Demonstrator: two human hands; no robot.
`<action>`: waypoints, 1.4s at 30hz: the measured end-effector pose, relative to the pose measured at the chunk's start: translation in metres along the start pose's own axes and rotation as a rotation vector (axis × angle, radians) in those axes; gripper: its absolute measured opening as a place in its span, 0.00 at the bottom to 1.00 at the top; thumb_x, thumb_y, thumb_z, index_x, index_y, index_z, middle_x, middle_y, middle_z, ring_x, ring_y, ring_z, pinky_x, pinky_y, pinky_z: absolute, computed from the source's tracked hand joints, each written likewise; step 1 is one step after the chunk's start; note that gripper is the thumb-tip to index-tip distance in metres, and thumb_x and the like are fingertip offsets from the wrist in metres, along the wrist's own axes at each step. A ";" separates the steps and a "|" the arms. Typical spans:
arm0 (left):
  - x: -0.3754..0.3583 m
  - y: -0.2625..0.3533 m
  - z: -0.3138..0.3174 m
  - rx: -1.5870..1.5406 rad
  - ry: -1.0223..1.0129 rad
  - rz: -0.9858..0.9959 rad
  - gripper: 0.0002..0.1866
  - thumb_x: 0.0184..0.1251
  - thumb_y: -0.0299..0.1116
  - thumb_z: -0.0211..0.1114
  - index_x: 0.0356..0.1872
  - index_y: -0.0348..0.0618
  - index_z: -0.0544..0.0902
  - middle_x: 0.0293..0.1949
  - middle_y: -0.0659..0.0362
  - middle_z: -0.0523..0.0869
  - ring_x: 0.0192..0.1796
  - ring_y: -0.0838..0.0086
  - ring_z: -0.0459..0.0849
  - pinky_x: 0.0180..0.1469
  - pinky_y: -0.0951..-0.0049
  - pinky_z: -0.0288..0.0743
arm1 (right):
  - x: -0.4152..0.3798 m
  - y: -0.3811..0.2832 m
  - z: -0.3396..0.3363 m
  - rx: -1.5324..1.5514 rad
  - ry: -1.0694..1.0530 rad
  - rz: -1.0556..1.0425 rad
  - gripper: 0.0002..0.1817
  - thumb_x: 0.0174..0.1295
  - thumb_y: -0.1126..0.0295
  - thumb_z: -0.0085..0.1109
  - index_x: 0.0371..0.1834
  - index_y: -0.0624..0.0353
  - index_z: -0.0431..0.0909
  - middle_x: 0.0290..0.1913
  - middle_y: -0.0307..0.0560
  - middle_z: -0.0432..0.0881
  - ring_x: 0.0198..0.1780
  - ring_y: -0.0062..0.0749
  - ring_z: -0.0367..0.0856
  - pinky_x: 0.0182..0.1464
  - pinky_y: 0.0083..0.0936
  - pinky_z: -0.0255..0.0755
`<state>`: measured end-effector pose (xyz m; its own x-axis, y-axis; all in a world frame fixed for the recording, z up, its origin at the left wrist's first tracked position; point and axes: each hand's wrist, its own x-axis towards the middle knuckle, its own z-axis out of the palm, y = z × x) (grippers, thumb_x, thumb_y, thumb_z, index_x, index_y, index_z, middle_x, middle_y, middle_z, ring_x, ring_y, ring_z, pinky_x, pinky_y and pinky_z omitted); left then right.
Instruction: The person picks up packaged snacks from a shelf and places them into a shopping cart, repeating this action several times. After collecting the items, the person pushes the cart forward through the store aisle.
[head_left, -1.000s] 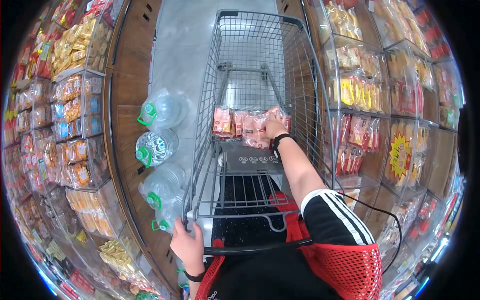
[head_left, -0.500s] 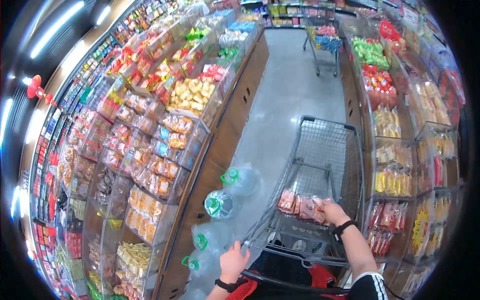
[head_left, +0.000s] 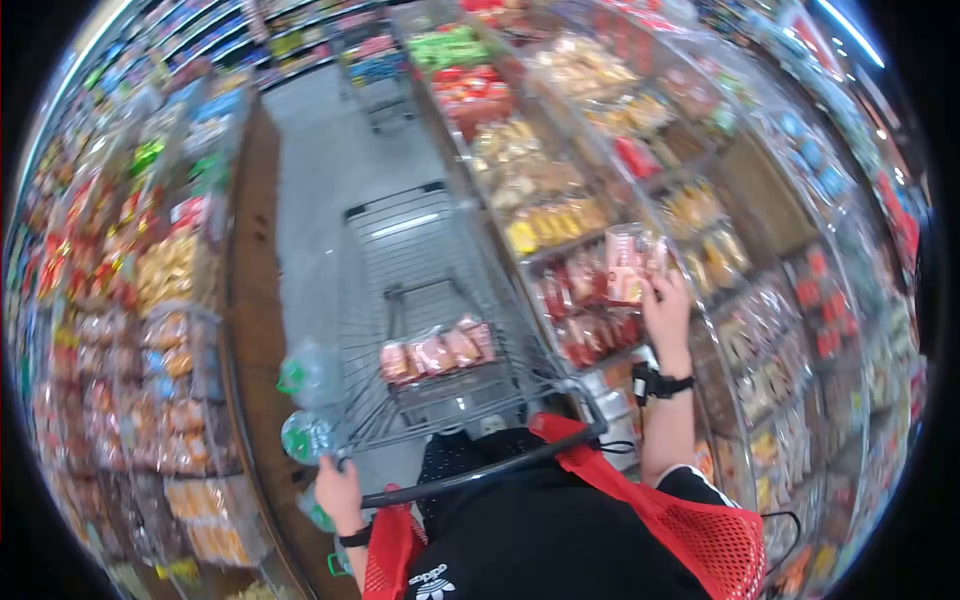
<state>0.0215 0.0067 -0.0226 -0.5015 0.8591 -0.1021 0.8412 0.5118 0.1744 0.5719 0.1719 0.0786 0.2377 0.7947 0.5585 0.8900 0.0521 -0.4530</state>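
My right hand [head_left: 667, 312] is raised over the bins on the right, its fingers closed on a clear-wrapped pink snack packet [head_left: 627, 262]. Beneath it lies a bin of similar red and pink packets [head_left: 580, 310]. My left hand [head_left: 338, 494] grips the near left corner of the shopping cart [head_left: 362, 428], by the handlebar. Inside the cart, a row of pink snack packets [head_left: 437, 353] rests on the wire bottom near my end. The fingertips of the left hand are partly hidden against the cart frame.
Large clear water bottles with green caps [head_left: 308, 437] stand on the floor left of the cart. Snack shelves [head_left: 185, 340] line the left side, with bins of biscuits [head_left: 560, 220] on the right. Another cart [head_left: 378, 75] stands farther up the aisle.
My right hand has moved from the packets in the cart to above the right-hand bins, where it holds a pink packet. My view has turned right; my left hand stays at the cart corner.
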 end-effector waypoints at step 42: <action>0.002 0.010 -0.003 -0.001 -0.043 -0.056 0.18 0.61 0.39 0.64 0.49 0.44 0.77 0.36 0.49 0.87 0.41 0.52 0.85 0.42 0.54 0.77 | 0.026 0.102 0.239 0.485 -0.835 0.164 0.22 0.52 0.79 0.64 0.53 0.58 0.78 0.49 0.48 0.81 0.46 0.32 0.82 0.48 0.28 0.77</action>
<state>0.0284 0.0132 -0.0181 -0.5385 0.8286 -0.1534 0.8120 0.5589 0.1684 0.5753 0.3424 -0.1195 -0.1736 0.9770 -0.1236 0.5691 -0.0029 -0.8222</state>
